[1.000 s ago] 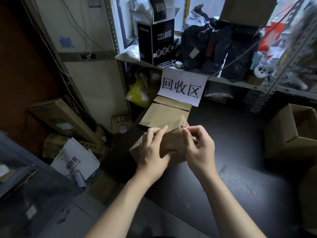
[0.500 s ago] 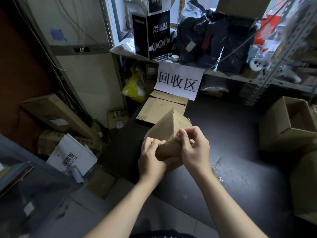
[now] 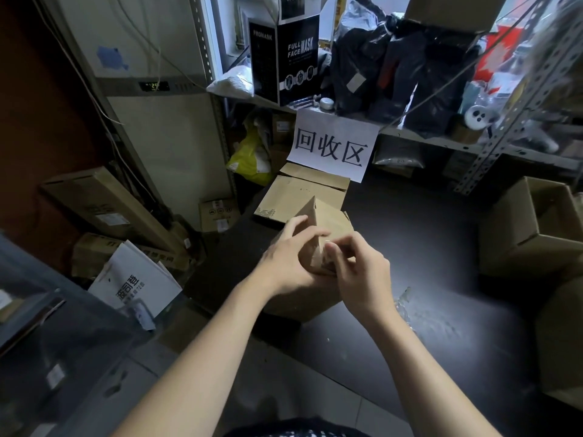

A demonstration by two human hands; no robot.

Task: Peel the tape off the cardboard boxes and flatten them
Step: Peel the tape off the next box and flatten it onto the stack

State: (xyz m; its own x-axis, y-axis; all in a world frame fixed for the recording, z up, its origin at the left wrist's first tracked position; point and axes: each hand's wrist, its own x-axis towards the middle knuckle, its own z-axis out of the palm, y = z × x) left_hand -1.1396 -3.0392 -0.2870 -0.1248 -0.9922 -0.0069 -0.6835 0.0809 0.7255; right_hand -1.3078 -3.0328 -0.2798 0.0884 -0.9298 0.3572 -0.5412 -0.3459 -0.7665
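Left hand (image 3: pixel 284 261) curls round the small box (image 3: pixel 331 222), propping it tilted between both hands so its seam faces my right hand (image 3: pixel 362 274). That one's pinching at the edge, probably to lift tape, though I can't make any out. Flattened box (image 3: pixel 303 193) lies just beyond them.

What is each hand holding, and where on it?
Both hold the small cardboard box, tipped corner-up. The left hand grips its left side; the right hand pinches its near edge.

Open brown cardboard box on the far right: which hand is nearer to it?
Right. The right hand pinches the small brown cardboard box on the side facing the open brown cardboard box; the left hand grips its far, left side.
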